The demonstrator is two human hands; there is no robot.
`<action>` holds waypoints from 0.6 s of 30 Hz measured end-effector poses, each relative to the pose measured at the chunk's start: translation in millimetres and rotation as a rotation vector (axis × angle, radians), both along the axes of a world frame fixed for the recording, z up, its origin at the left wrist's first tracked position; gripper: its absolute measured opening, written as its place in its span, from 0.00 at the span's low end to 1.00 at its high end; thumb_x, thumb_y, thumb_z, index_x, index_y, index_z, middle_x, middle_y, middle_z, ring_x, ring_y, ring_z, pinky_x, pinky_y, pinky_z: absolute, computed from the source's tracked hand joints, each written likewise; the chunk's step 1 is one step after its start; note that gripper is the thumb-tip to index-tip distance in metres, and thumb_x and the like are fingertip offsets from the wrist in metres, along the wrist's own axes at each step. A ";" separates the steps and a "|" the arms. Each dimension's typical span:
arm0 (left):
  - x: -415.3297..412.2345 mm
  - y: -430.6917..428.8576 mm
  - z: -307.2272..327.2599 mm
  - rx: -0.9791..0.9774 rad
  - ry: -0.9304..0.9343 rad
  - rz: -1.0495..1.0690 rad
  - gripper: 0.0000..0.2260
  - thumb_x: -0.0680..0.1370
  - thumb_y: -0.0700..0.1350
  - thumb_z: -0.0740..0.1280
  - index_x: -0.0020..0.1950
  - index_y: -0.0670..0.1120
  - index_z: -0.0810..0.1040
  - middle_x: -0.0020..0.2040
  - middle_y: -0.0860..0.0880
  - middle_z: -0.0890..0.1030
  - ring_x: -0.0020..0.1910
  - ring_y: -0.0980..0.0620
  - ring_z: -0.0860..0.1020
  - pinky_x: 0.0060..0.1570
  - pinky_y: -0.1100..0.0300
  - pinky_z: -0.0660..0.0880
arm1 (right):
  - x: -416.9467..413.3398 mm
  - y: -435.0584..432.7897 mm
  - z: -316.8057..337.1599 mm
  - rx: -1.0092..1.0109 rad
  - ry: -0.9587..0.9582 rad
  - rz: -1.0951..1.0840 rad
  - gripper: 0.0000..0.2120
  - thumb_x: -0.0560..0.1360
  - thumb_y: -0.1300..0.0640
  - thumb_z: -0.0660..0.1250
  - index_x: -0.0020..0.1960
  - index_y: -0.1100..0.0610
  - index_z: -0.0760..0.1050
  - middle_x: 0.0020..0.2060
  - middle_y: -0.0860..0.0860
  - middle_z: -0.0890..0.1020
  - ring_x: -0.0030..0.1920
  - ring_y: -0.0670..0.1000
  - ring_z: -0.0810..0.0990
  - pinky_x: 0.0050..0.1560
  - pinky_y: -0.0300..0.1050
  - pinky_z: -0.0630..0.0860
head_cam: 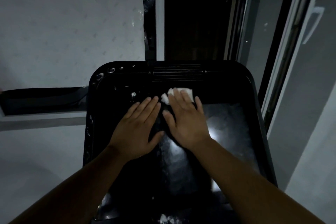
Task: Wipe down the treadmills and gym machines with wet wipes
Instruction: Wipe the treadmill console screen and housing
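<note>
A black treadmill console (234,125) with rounded corners fills the middle of the view, its glossy face streaked and reflecting light. My right hand (187,120) lies flat on it and presses a white wet wipe (171,94) under the fingertips near the upper middle. My left hand (138,129) rests flat beside it, fingers spread, holding nothing. A ribbed vent (177,75) sits at the console's far edge. White specks dot the upper left rim.
A pale patterned wall (69,23) is at the left, with a dark recess (41,100) lower down. A dark window pane and grey frame (160,14) stand behind the console. A sliding door frame with a handle (312,23) runs along the right.
</note>
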State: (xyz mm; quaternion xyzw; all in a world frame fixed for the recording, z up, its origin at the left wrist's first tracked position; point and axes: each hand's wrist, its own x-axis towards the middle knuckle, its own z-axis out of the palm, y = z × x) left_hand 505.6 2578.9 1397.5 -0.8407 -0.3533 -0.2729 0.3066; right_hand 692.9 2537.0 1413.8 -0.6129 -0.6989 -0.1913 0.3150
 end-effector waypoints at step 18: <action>-0.5 -1.7 0.4 -0.007 -0.002 0.006 0.35 0.80 0.62 0.55 0.80 0.41 0.64 0.82 0.44 0.60 0.81 0.47 0.57 0.79 0.49 0.54 | 9.4 -2.0 4.8 0.015 0.014 -0.031 0.34 0.80 0.37 0.44 0.80 0.51 0.62 0.79 0.48 0.63 0.80 0.49 0.56 0.79 0.53 0.42</action>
